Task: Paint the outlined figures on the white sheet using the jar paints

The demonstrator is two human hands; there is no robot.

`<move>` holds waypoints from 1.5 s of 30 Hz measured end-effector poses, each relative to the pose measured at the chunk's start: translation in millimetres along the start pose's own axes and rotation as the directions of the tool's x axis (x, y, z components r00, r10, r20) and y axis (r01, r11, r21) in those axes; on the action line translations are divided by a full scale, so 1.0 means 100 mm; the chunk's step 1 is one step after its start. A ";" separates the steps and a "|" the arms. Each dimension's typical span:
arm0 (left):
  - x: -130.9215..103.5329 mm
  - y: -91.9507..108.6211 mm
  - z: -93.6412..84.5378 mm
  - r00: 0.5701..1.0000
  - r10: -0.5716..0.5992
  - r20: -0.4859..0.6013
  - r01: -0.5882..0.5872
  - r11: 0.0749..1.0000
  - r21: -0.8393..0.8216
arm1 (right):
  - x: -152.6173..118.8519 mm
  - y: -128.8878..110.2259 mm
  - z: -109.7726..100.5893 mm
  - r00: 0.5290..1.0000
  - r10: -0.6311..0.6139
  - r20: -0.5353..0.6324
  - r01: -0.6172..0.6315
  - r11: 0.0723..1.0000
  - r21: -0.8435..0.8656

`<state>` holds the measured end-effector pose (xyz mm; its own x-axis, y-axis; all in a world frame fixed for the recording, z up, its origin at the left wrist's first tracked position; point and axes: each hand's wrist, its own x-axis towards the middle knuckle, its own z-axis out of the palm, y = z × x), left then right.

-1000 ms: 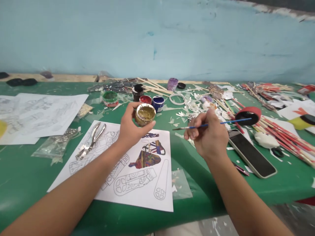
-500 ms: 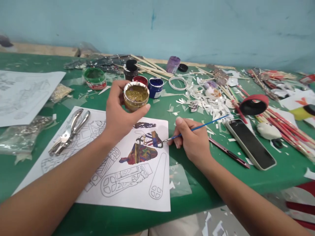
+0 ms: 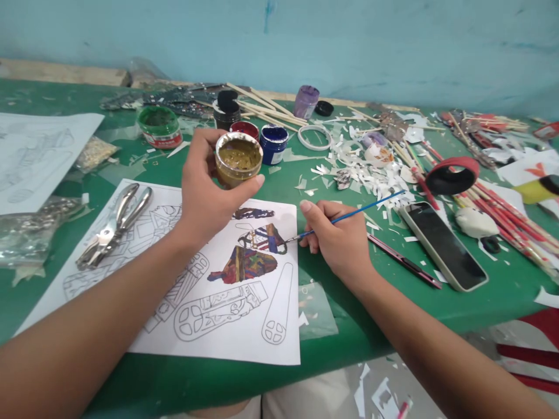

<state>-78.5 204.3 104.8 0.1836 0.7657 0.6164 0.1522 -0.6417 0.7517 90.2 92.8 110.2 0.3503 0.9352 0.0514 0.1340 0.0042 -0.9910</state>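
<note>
My left hand is wrapped round an open jar of gold-brown paint, held above the top of the printed sheet. Between the fingers of my right hand is a thin blue paintbrush, its tip at the right edge of a small painted shape. Below that shape lies a larger one painted red, blue and gold. The other outlines on the sheet are uncoloured. A silver hole punch rests on the sheet's left part, partly over the drawing.
Behind stand jars of green, blue, red, black and purple paint. To the right lie paper scraps, a phone, a pink cutter, a tape roll and red-marked sticks.
The view has shifted a little, so most things sit slightly higher and further left. Both hands keep their hold, and the brush tip stays by the small painted shape.
</note>
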 end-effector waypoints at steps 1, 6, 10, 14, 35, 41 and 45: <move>0.00 0.00 0.00 1.000 0.003 -0.001 -0.003 1.000 -0.008 | 0.00 0.00 0.00 1.000 0.000 -0.002 0.000 1.000 -0.002; 0.00 0.01 0.00 1.000 -0.019 0.006 0.019 1.000 -0.010 | -0.01 0.01 0.00 1.000 -0.002 -0.011 0.002 1.000 -0.010; 0.00 0.03 0.00 0.999 -0.032 0.007 0.032 0.999 -0.013 | -0.02 0.01 -0.01 1.000 -0.012 -0.004 0.012 0.999 -0.030; 0.00 0.02 0.00 1.000 0.008 0.002 -0.008 1.000 -0.024 | -0.02 0.01 -0.01 1.000 -0.020 -0.015 0.019 0.997 -0.079; 0.02 0.03 0.01 0.999 -0.055 -0.003 0.055 0.998 -0.010 | -0.02 0.02 -0.02 0.999 -0.021 -0.031 0.019 0.998 -0.060; 0.02 0.01 0.00 0.999 -0.030 0.011 0.030 0.999 -0.019 | -0.03 0.02 -0.05 0.998 -0.015 -0.068 0.011 0.999 -0.048; 0.02 0.00 0.00 0.999 -0.045 0.000 0.045 0.999 -0.008 | -0.03 0.02 -0.05 0.999 -0.026 -0.046 0.023 0.998 -0.059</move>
<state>-77.9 205.8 106.6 0.1771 0.7938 0.5818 0.1526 -0.6061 0.7806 94.1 88.3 108.5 0.3889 0.9176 0.0828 0.1965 0.0052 -0.9805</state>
